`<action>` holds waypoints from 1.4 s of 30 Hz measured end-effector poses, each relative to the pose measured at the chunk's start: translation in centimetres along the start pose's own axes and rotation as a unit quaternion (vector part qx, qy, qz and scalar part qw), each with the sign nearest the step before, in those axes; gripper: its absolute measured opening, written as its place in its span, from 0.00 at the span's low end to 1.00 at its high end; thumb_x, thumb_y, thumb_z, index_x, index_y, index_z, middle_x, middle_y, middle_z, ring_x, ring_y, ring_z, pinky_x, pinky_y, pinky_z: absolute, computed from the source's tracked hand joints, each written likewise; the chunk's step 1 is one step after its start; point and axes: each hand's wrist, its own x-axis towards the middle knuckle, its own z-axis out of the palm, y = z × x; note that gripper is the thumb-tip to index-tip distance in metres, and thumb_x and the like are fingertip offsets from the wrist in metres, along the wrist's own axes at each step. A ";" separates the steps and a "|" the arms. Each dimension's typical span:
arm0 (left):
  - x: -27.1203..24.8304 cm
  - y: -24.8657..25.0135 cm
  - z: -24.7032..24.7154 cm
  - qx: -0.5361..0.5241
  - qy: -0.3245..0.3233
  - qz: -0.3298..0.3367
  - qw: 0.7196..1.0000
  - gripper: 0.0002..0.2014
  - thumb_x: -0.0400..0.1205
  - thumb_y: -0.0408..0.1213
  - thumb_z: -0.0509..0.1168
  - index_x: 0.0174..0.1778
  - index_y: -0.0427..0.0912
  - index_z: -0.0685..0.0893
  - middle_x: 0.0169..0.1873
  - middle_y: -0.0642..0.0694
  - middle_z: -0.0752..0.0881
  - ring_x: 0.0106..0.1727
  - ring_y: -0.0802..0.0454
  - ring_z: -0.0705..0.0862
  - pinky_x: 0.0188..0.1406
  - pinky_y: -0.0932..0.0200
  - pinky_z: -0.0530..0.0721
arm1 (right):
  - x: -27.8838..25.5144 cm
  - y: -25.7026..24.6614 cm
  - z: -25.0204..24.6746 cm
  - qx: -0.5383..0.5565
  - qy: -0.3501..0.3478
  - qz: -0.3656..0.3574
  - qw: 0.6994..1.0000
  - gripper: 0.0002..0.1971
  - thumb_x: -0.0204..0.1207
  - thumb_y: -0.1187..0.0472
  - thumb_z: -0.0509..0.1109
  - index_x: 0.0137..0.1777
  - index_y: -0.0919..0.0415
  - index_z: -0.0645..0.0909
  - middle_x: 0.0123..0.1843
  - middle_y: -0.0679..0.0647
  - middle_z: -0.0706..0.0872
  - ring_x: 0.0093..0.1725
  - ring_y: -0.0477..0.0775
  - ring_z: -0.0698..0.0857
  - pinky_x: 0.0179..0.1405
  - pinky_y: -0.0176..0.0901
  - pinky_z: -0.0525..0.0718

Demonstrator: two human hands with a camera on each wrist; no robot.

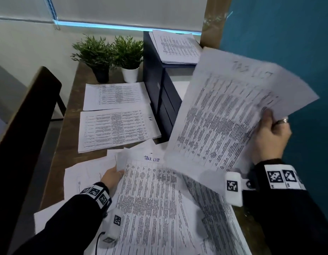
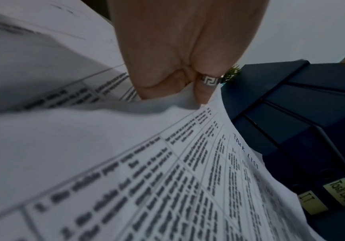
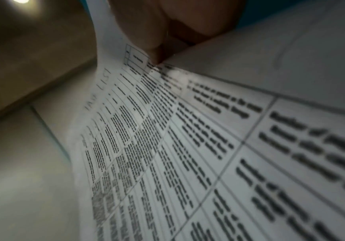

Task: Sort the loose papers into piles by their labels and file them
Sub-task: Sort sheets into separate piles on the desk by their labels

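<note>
Right hand: the right hand (image 1: 269,133) pinches a lifted sheet (image 1: 233,111) by its far right edge, thumb on the printed face; the sheet hangs in the air, faintly marked "TASK LIST" at its top, above the near right part of the desk (image 1: 71,111).
Left hand: the left hand (image 1: 112,176) grips the left edge of the top sheet (image 1: 150,190) of the loose heap (image 1: 211,208) at the desk's near edge; that sheet also reads "TASK LIST".
Sorted piles: two flat piles lie by the left edge, the far pile (image 1: 113,95) in front of two potted plants (image 1: 111,52), the near pile (image 1: 117,129) marked "HR"; a third pile (image 1: 177,46) lies on top of the binders.
Binders: dark binders (image 1: 165,92) stand near the far right corner; the left wrist view shows spine labels (image 2: 341,192) "Task List" and "IT". I cannot see inside them.
Doing it well: I'd read each label before laying it down, lift one sheet only, and land it square on its matching pile so edges align for filing.
</note>
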 end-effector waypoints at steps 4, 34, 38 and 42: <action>0.2 0.1 -0.5 -0.069 -0.059 -0.027 0.995 0.29 0.78 0.56 0.62 0.72 0.44 0.73 0.74 0.45 0.71 0.70 0.41 0.74 0.77 0.42 0.64 | -4.3 3.5 1.7 -0.100 -0.149 0.053 0.982 0.07 0.81 0.71 0.61 0.53 0.61 0.76 0.42 0.44 0.81 0.36 0.21 0.78 0.37 0.17 0.72; 1.6 -2.8 -1.0 0.051 -0.030 0.086 0.995 0.22 0.75 0.19 0.66 0.66 0.32 0.77 0.56 0.36 0.85 0.61 0.37 0.81 0.69 0.38 0.73 | -4.4 11.9 -6.4 -0.324 -0.061 0.169 0.929 0.08 0.78 0.64 0.65 0.49 0.69 0.81 0.48 0.69 0.86 0.51 0.67 0.84 0.51 0.48 0.77; 1.3 -2.9 -0.9 0.055 -0.032 0.102 0.993 0.23 0.77 0.22 0.66 0.69 0.30 0.74 0.53 0.40 0.81 0.60 0.43 0.78 0.67 0.48 0.71 | -2.8 8.0 -5.5 -0.275 -0.074 0.045 0.958 0.09 0.80 0.63 0.63 0.54 0.64 0.82 0.45 0.60 0.87 0.45 0.55 0.83 0.48 0.41 0.76; 0.8 -2.6 -1.7 -0.021 -0.076 0.087 0.993 0.26 0.70 0.26 0.75 0.64 0.32 0.78 0.57 0.39 0.83 0.69 0.35 0.75 0.75 0.38 0.65 | -1.6 3.8 -4.4 -0.211 -0.100 -0.019 0.972 0.12 0.79 0.66 0.65 0.44 0.45 0.82 0.40 0.41 0.84 0.39 0.29 0.81 0.43 0.21 0.76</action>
